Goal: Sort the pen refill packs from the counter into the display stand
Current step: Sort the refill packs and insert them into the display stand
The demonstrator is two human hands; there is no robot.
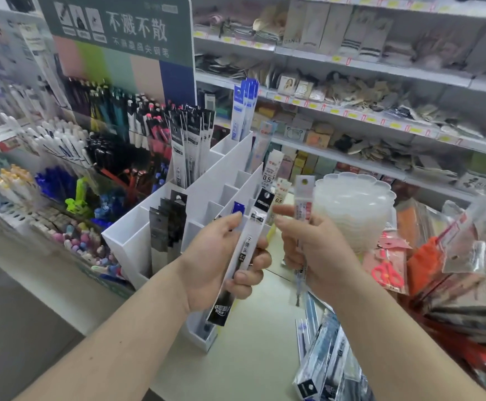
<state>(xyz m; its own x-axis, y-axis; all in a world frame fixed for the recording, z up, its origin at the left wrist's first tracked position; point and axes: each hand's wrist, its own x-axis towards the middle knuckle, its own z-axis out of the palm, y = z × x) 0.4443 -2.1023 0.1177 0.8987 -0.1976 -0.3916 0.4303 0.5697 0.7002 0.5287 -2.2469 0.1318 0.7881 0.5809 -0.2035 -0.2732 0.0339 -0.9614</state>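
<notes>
My left hand (221, 256) fingers grip black refill pack (243, 253), right hand (317, 250) grips red-label pack (303, 209). Risk: display stand (137, 244) slots look alike; wrong compartment.

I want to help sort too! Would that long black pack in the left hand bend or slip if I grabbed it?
The black refill pack looks long and thin, so it probably flexes a little, though it stays straight in the left hand. Its wrapper looks glossy, so it may be slippery. It seems light: a few fingers hold it.
</notes>
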